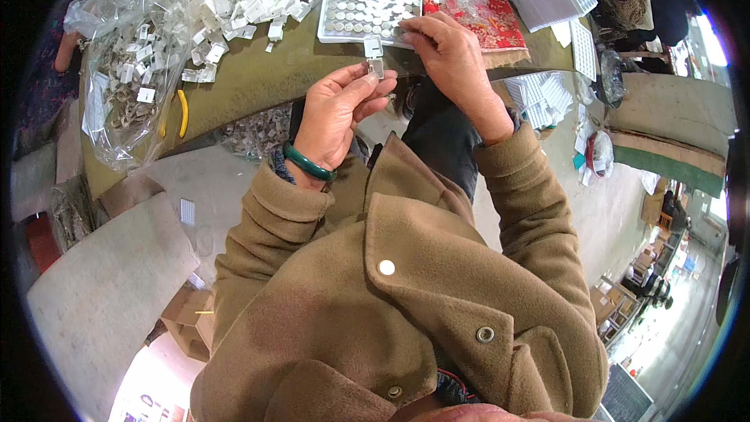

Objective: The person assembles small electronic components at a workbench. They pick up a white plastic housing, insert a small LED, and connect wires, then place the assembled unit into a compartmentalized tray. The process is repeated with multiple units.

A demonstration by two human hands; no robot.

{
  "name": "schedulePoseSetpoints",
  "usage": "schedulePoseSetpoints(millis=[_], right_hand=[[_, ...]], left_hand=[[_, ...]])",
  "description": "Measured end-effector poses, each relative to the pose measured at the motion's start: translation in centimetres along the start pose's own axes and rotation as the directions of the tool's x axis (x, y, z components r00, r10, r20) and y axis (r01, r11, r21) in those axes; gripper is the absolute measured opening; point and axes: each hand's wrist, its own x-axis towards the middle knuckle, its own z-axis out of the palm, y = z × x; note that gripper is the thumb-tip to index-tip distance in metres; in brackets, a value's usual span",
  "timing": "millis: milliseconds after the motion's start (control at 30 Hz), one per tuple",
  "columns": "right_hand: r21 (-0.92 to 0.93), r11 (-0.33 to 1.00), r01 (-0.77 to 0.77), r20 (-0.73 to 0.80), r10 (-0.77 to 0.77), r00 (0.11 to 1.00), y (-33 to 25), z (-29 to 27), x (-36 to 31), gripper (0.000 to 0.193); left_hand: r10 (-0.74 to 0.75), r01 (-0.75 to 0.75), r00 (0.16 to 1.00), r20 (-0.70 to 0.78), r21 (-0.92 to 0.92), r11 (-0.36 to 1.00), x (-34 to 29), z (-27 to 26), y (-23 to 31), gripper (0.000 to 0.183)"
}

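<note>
Room along the table's point(242, 94) near edge, yellow handle point(183, 113) to left hand point(332, 113). There I've clear case point(374, 50) pinched. Right hand point(455, 56): fingertips nearly together, hiding tray's point(344, 38) near-right corner; grip, cannot tell.

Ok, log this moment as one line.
left hand: holds clear plastic piece | right hand: at right side of white tray, grip unclear | tray: pale round discs
</note>
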Motion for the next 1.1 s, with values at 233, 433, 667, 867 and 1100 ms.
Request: schedulePoseSetpoints(millis=[233,433,667,867,1100], right_hand=[[-0.045,0.996,0.071,0.064,-0.068,0.996,0.5,0.0,0.1,0.015],[-0.089,0.990,0.110,0.095,-0.101,0.990,-0.1,-1.0,0.7,0.013],[0.210,0.977,0.031,0.084,-0.050,0.995,-3.6,-1.4,-1.1,0.015],[0.077,0.975,0.206,0.017,-0.208,0.978,-5.0,-0.1,-2.1,0.015],[0.183,0.972,0.149,0.069,-0.164,0.984,-4.8,0.0,-2.8,0.012]], left_hand=[[0.031,-0.031,0.999,0.010,0.004,1.000,0.3,0.2,0.3,0.028],[0.078,-0.079,0.997,0.013,0.071,0.994,-0.1,0.4,0.3,0.029],[0.124,-0.125,0.992,0.016,0.152,0.980,-0.8,0.7,0.2,0.031],[0.153,-0.150,0.988,-0.014,0.144,0.978,-1.5,0.9,0.1,0.033],[0.122,-0.114,0.992,-0.045,0.143,0.983,-1.9,-0.1,0.1,0.033]])
